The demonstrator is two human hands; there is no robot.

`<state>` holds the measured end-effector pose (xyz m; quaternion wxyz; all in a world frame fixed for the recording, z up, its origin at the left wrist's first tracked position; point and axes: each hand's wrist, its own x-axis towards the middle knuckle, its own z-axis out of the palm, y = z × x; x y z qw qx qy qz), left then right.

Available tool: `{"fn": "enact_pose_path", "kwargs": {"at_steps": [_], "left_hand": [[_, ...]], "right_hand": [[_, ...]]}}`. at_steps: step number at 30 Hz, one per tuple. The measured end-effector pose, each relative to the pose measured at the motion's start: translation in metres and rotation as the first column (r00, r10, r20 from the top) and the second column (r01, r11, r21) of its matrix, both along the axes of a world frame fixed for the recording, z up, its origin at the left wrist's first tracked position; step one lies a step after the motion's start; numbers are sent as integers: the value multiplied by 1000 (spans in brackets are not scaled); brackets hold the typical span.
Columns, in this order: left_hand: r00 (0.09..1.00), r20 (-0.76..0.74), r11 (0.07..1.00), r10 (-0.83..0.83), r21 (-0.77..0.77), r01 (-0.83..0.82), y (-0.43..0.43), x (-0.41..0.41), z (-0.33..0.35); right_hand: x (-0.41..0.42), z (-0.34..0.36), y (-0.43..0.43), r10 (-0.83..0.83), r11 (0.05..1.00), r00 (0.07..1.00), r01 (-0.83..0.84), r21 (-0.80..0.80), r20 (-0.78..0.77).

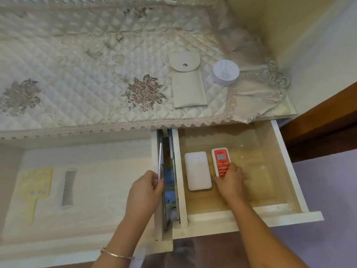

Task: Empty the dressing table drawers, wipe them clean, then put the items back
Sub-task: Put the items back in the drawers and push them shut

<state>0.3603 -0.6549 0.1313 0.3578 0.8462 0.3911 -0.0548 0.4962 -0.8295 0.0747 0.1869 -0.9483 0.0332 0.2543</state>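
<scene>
With the metal rail (160,161) held by the left hand (144,190), the red remote (220,161), gripped low by the right hand (230,180) inside the open drawer (291,167), is probably best kept flat, clear of the power bank (198,171).

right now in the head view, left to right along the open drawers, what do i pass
yellow sheet → comb → left hand gripping the drawer side → white power bank → red remote, held by the right hand

drawer (251,147): matt pale wood | remote (220,159): glossy plastic | pouch (188,88): perhaps leatherette
</scene>
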Motion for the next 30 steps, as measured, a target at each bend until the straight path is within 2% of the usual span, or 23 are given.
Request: {"fn": "enact_pose_path", "kwargs": {"at_steps": [10,14,17,19,22,24,27,30], "left_hand": [[999,3,999,32,-11,-32,-2,0,3],[997,8,997,77,-4,-77,2,-6,7],[991,51,992,123,9,-123,10,-13,18],[985,79,987,150,36,-154,17,-21,29],[965,135,970,224,60,-234,32,-39,47],[938,184,949,294,62,-309,45,-57,59],[892,240,909,383,75,-410,68,-89,78],[833,281,854,476,77,-514,96,-130,94]], "right_hand": [[2,-1,0,36,999,999,-36,-3,11],[1,27,-1,212,977,964,-203,-68,161],[-3,59,6,381,924,879,-372,-89,286],[-8,82,14,484,872,818,-482,-89,312],[-18,112,34,611,770,686,-632,-94,395],[-25,130,55,662,706,575,-694,-142,481],[-41,151,98,733,602,438,-773,-198,520],[-68,165,146,750,504,320,-843,-187,579]]}}
